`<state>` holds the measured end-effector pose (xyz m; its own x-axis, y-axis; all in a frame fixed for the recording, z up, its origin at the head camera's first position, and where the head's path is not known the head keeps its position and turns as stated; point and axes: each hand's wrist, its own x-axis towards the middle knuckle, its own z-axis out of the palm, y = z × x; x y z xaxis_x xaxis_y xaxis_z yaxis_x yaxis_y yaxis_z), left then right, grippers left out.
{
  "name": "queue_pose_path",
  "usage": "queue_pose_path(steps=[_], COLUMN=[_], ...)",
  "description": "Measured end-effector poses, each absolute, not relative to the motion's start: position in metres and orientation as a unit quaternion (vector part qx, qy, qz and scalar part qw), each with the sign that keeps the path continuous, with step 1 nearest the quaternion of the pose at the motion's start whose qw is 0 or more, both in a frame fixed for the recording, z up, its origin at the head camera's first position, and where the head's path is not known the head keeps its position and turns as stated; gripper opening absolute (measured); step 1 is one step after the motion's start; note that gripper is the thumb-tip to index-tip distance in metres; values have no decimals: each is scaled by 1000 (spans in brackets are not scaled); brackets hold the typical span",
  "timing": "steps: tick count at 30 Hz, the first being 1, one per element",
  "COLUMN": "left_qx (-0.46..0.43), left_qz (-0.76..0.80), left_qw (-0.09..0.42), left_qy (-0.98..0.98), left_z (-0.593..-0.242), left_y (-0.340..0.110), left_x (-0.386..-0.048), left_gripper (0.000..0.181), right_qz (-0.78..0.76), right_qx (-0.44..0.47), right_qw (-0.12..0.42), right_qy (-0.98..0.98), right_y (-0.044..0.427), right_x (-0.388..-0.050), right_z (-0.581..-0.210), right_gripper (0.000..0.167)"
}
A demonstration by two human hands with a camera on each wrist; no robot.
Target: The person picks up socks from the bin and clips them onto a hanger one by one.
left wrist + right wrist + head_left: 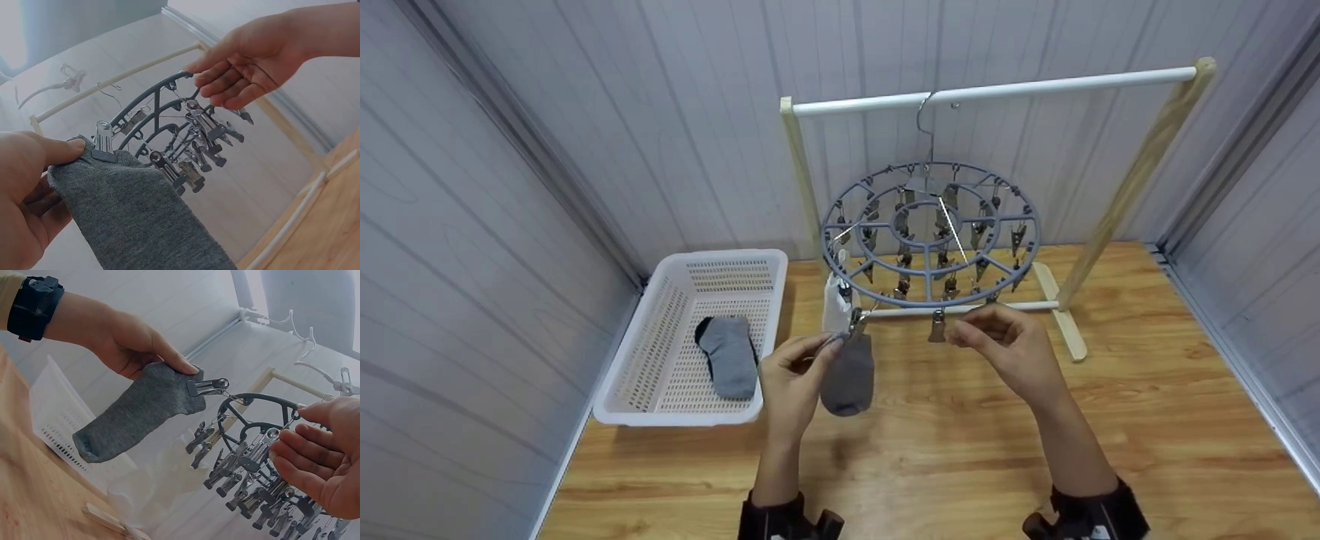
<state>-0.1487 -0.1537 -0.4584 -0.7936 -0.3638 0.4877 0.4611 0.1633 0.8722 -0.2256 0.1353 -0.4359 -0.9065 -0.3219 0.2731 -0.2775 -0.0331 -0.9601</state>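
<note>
A grey sock [847, 379] hangs by its cuff from a metal clip [104, 138] at the near left rim of a round grey clip hanger [928, 302]. My left hand [795, 382] pinches the cuff beside that clip, as the right wrist view of the sock [140, 410] also shows. By the hanger's near right rim is my right hand [1012, 349], holding nothing, its fingers loosely bent in the left wrist view. Its thumb tip is close to the rim; whether it touches cannot be told. A bare clip [937, 326] dangles just left of it. Behind the grey sock hangs a white sock [837, 304].
A white perforated basket [619, 386] with more grey socks [730, 356] inside stands on the wooden floor at the left. The hanger hooks over the white bar [1035, 88] of a wooden-legged rack [1140, 180]. Several bare clips dangle from the hanger's rings. Panelled walls enclose three sides.
</note>
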Motion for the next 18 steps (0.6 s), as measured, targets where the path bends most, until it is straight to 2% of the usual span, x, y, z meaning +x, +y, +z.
queue_pose_path(steps=[5, 9, 18], left_qx=[-32, -34, -32], left_qz=[-643, -638, -637], left_qw=[318, 317, 315], left_qy=[-696, -701, -703], left_z=[-456, -455, -452], left_y=[-155, -155, -155], left_x=[-148, -147, -146], left_gripper=[13, 12, 11], right_qz=[-651, -626, -612], right_qx=[-220, -220, -238], right_qw=[-30, -61, -58], right_qy=[726, 746, 752], right_y=[133, 130, 120], right_x=[-226, -225, -227], right_z=[-438, -440, -449], right_gripper=[10, 17, 31])
